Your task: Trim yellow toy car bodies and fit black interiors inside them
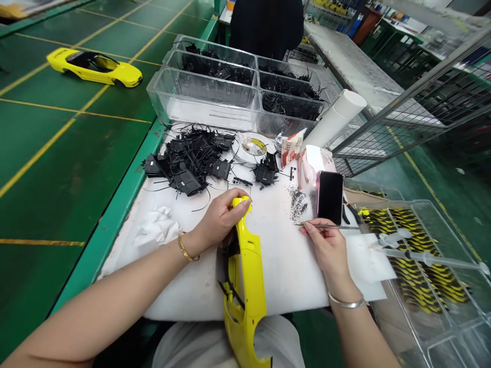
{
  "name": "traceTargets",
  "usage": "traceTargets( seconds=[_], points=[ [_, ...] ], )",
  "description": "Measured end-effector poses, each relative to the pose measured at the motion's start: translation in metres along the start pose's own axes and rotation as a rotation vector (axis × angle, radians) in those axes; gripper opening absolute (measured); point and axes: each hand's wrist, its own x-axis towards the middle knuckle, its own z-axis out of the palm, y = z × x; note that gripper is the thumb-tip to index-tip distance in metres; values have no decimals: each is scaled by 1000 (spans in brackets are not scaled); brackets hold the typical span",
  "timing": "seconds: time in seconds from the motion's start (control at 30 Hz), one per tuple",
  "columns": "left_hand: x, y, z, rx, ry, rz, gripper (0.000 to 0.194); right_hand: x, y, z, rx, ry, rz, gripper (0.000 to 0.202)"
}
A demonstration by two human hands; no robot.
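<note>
A yellow model car body [251, 271] is tilted on its side over the front edge of the white work surface [284, 276]. My left hand [226, 214] grips its far end. My right hand [326, 245] pinches thin metal tweezers [318, 225], whose tip points left beside a scatter of tiny black pieces [298, 204]. Just beyond that hand stands a phone with a dark screen [330, 198]. A heap of black parts with thin wires [187, 163] lies at the back left, and a smaller black cluster [265, 171] is right of it.
Clear divided bins [215, 94] with black parts stand at the back. A roll of tape [253, 147], a white tube [337, 115] and crumpled tissue [157, 225] are nearby. At right are a tray of yellow-black parts [418, 255] and syringes [433, 258]. A person [266, 25] is behind.
</note>
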Motion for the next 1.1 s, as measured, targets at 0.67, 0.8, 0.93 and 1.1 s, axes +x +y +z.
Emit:
traceTargets(
  seconds=[0.67, 0.8, 0.93, 1.1],
  points=[
    [1, 2, 0, 36, 1, 12, 30, 1, 2, 1, -32, 3, -5, 38],
    [1, 3, 0, 32, 7, 19, 28, 0, 3, 0, -21, 6, -15, 36],
    [0, 3, 0, 29, 3, 25, 29, -1, 3, -1, -18, -2, -28, 32],
    [1, 3, -1, 40, 0, 16, 30, -1, 4, -2, -44, -22, -51, 30]
  ],
)
